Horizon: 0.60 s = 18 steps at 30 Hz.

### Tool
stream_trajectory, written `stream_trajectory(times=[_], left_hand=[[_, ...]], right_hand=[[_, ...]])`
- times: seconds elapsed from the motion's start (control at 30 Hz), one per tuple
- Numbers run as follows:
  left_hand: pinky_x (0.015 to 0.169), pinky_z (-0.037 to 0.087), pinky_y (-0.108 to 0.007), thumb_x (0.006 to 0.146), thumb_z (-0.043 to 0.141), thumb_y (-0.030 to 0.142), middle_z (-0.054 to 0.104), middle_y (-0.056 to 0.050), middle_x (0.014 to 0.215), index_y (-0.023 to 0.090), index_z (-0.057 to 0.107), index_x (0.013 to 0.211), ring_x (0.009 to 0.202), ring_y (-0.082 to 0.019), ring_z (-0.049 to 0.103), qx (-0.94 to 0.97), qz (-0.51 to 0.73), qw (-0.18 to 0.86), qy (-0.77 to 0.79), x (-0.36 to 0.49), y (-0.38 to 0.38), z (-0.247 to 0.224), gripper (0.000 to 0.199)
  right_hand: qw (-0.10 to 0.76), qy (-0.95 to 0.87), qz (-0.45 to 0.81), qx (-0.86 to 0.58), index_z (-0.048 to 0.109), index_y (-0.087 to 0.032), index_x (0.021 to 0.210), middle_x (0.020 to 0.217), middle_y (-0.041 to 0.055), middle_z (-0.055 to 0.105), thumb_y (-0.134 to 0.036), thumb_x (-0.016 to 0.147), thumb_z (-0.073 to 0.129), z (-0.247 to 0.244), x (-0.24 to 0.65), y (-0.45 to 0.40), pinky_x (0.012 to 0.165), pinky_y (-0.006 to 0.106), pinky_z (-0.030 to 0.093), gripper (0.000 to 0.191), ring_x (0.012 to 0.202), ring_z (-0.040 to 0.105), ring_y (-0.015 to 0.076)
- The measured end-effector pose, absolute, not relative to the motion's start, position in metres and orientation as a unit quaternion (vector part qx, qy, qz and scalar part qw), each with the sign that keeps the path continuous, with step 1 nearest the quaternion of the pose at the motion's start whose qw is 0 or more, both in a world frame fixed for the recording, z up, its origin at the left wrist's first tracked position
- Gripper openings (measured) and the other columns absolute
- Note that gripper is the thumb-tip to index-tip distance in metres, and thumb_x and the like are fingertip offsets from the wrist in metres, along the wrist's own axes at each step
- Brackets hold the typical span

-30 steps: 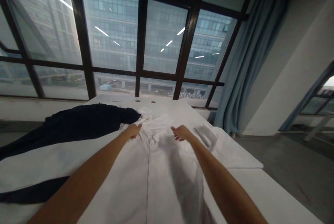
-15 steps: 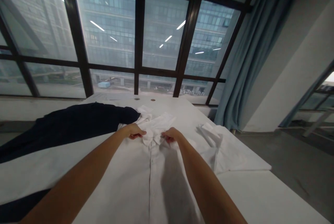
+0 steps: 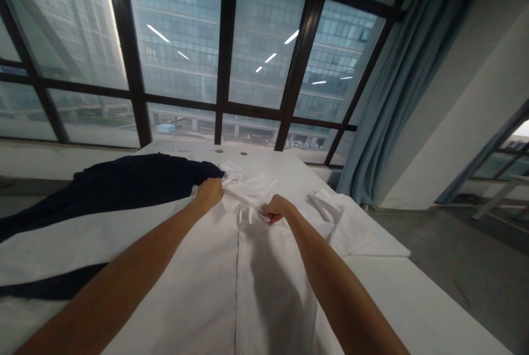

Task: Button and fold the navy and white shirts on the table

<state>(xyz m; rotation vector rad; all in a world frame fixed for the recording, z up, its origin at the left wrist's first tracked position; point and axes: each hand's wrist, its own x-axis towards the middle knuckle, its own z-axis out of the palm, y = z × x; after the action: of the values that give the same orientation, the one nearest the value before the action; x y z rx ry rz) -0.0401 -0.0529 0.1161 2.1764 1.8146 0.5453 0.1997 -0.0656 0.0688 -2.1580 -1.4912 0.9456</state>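
The white, button-front cloth shirt (image 3: 219,289) lies spread on the smooth white tabletop (image 3: 413,300), its collar end toward the dark-framed glass window (image 3: 264,52) and its button line running down toward the wearer of the camera. The hands are apart, one on each side of the collar. The left hand (image 3: 209,192) is closed on the white fabric at the collar's left side, just beside the end of a dark navy cloth garment (image 3: 136,181) that stretches away to the left. The right hand (image 3: 276,209), fingers curled, grips the fabric at the collar's right side. Rumpled white fabric (image 3: 355,228) lies farther right, near the tabletop's edge; whether it is a sleeve of the shirt, I cannot tell. A long blue-grey curtain (image 3: 384,101) hangs beside the window.
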Motion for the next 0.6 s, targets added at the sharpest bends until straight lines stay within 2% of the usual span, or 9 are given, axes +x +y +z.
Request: stream_trajectory(times=[0.13, 0.23, 0.33, 0.47, 0.6], left_hand=[[0.077, 0.048, -0.036, 0.085, 0.047, 0.021, 0.070, -0.017, 0.089, 0.013, 0.065, 0.087, 0.089, -0.030, 0.067, 0.811, 0.171, -0.010, 0.559, -0.032, -0.064, 0.120, 0.020], [0.071, 0.048, -0.032, 0.082, 0.049, 0.021, 0.070, -0.013, 0.082, 0.015, 0.063, 0.079, 0.083, -0.028, 0.068, 0.811, 0.185, -0.014, 0.554, -0.039, -0.057, 0.121, 0.016], [0.066, 0.046, -0.027, 0.079, 0.050, 0.019, 0.067, -0.008, 0.068, 0.017, 0.057, 0.069, 0.074, -0.023, 0.067, 0.779, 0.264, 0.055, 0.566, -0.047, -0.037, 0.120, 0.012], [0.057, 0.046, -0.023, 0.078, 0.049, 0.023, 0.062, 0.000, 0.058, 0.019, 0.051, 0.066, 0.060, -0.016, 0.064, 0.682, 0.428, 0.209, 0.554, -0.041, 0.002, 0.122, 0.013], [0.070, 0.050, -0.028, 0.071, 0.060, 0.028, 0.067, -0.001, 0.074, 0.018, 0.057, 0.077, 0.078, -0.019, 0.066, 0.650, 0.522, 0.284, 0.473, -0.032, 0.031, 0.117, 0.012]], right_hand=[[0.112, -0.538, 0.227, -0.804, 0.066, -0.008, 0.083, 0.072, 0.0118, 0.071, -0.019, 0.069, 0.070, 0.078, 0.191, -0.072, 0.058, 0.026, 0.054, 0.018, 0.053, 0.068, 0.0199], [0.133, -0.555, 0.120, -0.813, 0.069, -0.008, 0.091, 0.084, 0.0171, 0.072, -0.023, 0.073, 0.066, 0.092, 0.188, -0.071, 0.063, 0.028, 0.053, 0.023, 0.064, 0.071, 0.0224], [0.218, -0.550, 0.002, -0.806, 0.071, -0.009, 0.089, 0.091, 0.0216, 0.071, -0.021, 0.073, 0.061, 0.108, 0.184, -0.056, 0.067, 0.029, 0.051, 0.023, 0.082, 0.070, 0.0269], [0.358, -0.498, 0.044, -0.789, 0.072, -0.013, 0.074, 0.078, 0.0160, 0.071, -0.022, 0.073, 0.056, 0.120, 0.176, -0.022, 0.058, 0.025, 0.046, 0.018, 0.076, 0.068, 0.0240], [0.420, -0.488, 0.068, -0.762, 0.069, -0.015, 0.070, 0.075, 0.0112, 0.071, -0.022, 0.076, 0.051, 0.115, 0.169, 0.004, 0.057, 0.022, 0.043, 0.020, 0.074, 0.066, 0.0199]])
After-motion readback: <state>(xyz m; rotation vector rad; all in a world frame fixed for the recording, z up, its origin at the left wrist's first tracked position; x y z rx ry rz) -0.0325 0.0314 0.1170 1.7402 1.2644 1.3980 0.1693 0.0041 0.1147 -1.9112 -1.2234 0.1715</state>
